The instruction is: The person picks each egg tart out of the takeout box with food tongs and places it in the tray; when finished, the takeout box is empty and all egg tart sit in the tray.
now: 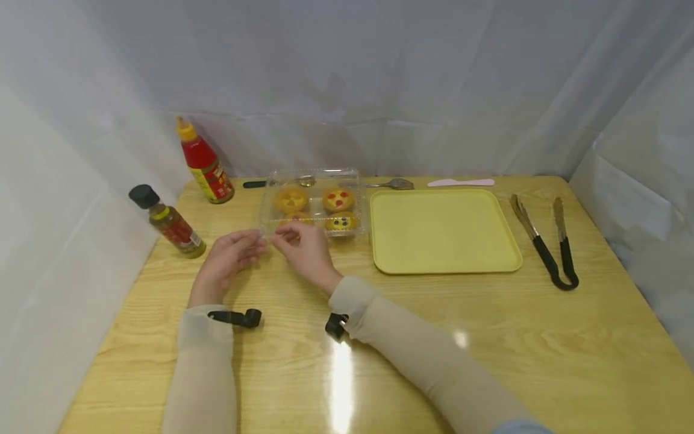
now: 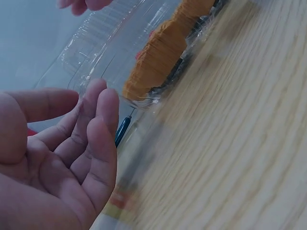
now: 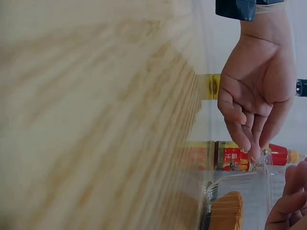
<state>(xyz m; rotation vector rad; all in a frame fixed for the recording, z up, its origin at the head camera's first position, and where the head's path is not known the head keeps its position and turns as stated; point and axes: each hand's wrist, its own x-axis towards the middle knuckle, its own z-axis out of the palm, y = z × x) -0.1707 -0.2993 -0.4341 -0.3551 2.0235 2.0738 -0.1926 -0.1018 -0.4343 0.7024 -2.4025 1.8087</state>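
Note:
A clear plastic clamshell box with several small toy tarts inside stands toward the back of the table. At its front left corner is my left hand, thumb and fingertips pinching the lid's edge. Close beside it my right hand pinches the box's front edge between thumb and index finger. It covers part of a front tart. In the left wrist view the thumb and curved fingers of the left hand come together at the box corner. The right wrist view shows the right hand's fingers bent over the rim.
Left stand a red sauce bottle and a black-capped bottle. Right of the box lies a yellow tray, then black-handled tongs. A spoon, a fork and a pink knife line the back edge.

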